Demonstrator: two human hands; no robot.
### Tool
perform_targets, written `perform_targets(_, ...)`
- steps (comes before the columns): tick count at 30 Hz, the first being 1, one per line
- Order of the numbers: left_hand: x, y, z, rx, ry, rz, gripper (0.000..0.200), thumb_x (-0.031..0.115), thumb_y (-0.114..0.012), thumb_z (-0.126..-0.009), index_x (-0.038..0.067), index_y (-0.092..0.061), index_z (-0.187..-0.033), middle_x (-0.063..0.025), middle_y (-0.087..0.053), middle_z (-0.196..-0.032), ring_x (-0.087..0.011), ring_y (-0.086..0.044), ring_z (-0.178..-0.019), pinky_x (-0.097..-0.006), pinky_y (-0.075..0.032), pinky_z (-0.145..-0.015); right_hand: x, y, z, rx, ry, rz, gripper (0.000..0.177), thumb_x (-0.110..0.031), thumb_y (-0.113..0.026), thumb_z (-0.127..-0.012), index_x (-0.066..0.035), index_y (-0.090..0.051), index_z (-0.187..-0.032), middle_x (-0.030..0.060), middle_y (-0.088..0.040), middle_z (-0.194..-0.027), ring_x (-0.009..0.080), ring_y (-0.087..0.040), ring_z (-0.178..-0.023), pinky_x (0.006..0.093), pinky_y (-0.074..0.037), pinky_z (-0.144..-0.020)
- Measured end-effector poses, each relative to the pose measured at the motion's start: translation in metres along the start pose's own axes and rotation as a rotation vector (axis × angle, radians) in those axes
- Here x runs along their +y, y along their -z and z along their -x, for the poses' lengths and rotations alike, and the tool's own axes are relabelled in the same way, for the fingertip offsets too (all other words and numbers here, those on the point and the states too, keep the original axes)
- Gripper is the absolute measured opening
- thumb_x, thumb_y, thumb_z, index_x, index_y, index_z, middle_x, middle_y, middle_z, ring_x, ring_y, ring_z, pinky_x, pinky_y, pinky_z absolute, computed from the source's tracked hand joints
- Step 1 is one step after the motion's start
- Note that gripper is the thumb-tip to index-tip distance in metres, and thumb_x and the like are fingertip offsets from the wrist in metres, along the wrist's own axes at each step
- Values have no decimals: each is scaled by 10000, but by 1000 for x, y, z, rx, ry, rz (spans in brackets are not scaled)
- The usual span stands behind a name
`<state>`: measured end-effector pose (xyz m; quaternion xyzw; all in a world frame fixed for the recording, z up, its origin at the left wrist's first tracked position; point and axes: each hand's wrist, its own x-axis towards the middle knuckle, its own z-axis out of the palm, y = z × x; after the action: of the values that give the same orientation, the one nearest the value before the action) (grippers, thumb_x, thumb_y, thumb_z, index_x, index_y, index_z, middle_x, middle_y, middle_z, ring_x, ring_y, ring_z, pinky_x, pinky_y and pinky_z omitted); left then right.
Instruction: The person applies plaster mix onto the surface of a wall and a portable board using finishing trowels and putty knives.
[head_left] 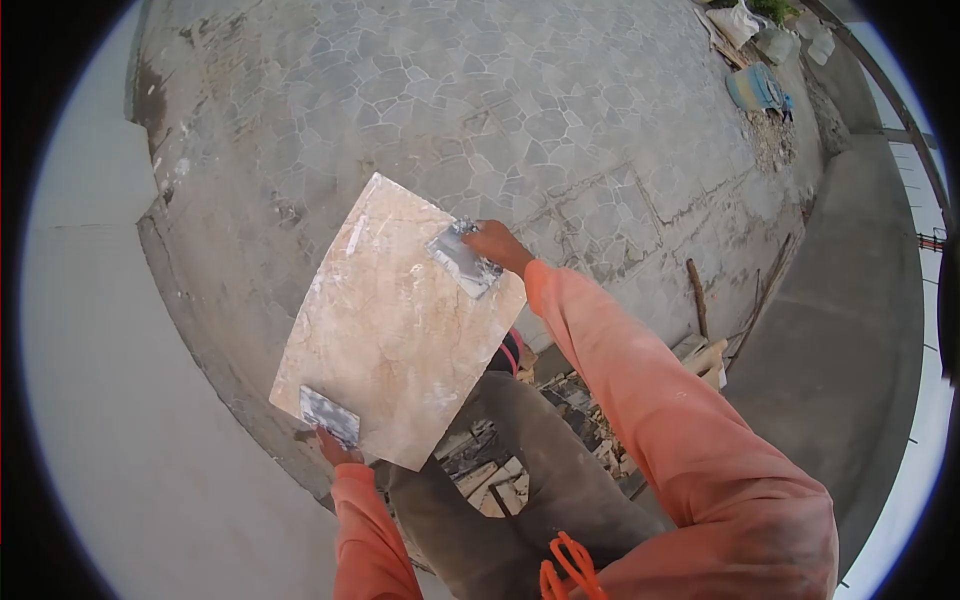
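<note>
A large beige board (385, 320) with white smears lies tilted in front of my legs. My right hand (497, 246) is closed on a flat metal scraper (462, 262) with white paste on it, over the board's upper right part. At the board's lower left corner, my left hand (338, 449) grips a second metal scraper (329, 416), also smeared grey and white; its fingers are partly hidden under the scraper and board. What holds the board up from below is hidden.
Stone paving (420, 90) stretches far below. A blue-green bucket (756, 88) stands by rubble and bags at the upper right. Wooden pieces (697, 298) and debris lie below on the right. A pale wall (150, 380) rises at the left, a grey wall (830, 300) at the right.
</note>
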<state>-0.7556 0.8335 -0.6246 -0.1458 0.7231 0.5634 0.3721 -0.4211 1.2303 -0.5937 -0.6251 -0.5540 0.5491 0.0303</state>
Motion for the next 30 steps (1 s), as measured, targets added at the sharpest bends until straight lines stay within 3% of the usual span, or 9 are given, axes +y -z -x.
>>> perform_targets(3,12,0,9,32,84,-27,678,523,-578,-912,39,-459,-1371,-71,-516,-1331,-234,-532,-1148,-360,-422,-964,-5,-3,14,52,11,-55,441,-345,-587,-790,36,-662,-997,247,-678,-934,371,-654,-888,421,-483,-806)
perform_targets(6,39,3,16,137,95,-11,685,519,-596,-903,36,-460,-1369,-64,-523,-1317,-224,-537,-1126,-355,-431,-939,9,-7,45,172,36,-66,439,-342,-581,-790,45,-655,-984,241,-680,-915,351,-657,-855,419,-480,-776)
perform_targets(14,225,-32,166,-134,-225,-195,626,390,-527,-974,7,-362,-1441,-109,-402,-1467,-252,-401,-1330,-380,-318,-1106,-22,70,303,326,-297,-457,386,-300,-582,-823,25,-620,-1028,184,-670,-854,322,-648,-825,414,-475,-770)
perform_targets(17,238,-7,206,-180,-290,-259,615,367,-527,-974,-4,-364,-1437,-115,-389,-1477,-257,-402,-1330,-385,-306,-1115,11,37,393,342,-322,-526,442,-303,-572,-839,22,-581,-1137,223,-650,-1012,360,-623,-973,424,-459,-859)
perform_targets(22,376,-50,298,-218,-364,-390,600,371,-505,-979,-12,-379,-1423,-135,-431,-1442,-267,-442,-1298,-385,-342,-1092,-80,125,476,377,-334,-488,512,-310,-540,-885,88,-515,-1206,291,-592,-1170,398,-567,-1124,438,-422,-953)
perform_targets(24,334,-54,323,-268,-398,-338,604,404,-540,-948,-2,-442,-1384,-119,-480,-1402,-257,-477,-1262,-391,-359,-1066,-26,122,499,354,-211,-541,516,-304,-532,-894,97,-503,-1217,293,-586,-1183,399,-561,-1136,432,-419,-959)
perform_targets(27,350,-45,248,-942,-849,-671,382,328,-415,-1013,84,-572,-1261,-91,-560,-1333,-287,-442,-1290,-413,-140,-1178,-8,136,529,388,-131,-670,509,-293,-526,-901,94,-498,-1231,291,-588,-1183,396,-564,-1132,425,-419,-961)
perform_targets(28,350,-102,352,-518,-547,-470,393,310,-421,-1013,59,-539,-1292,-106,-547,-1338,-286,-456,-1272,-411,-197,-1155,-1,144,527,407,-114,-719,504,-288,-526,-902,90,-498,-1235,289,-591,-1179,395,-567,-1127,423,-420,-961)
perform_targets(30,347,-161,431,-416,-484,-371,432,273,-435,-1014,9,-472,-1354,-135,-523,-1347,-283,-485,-1237,-407,-310,-1108,2,164,530,479,-137,-768,485,-284,-525,-904,81,-513,-1223,271,-611,-1148,357,-594,-1084,410,-439,-930)
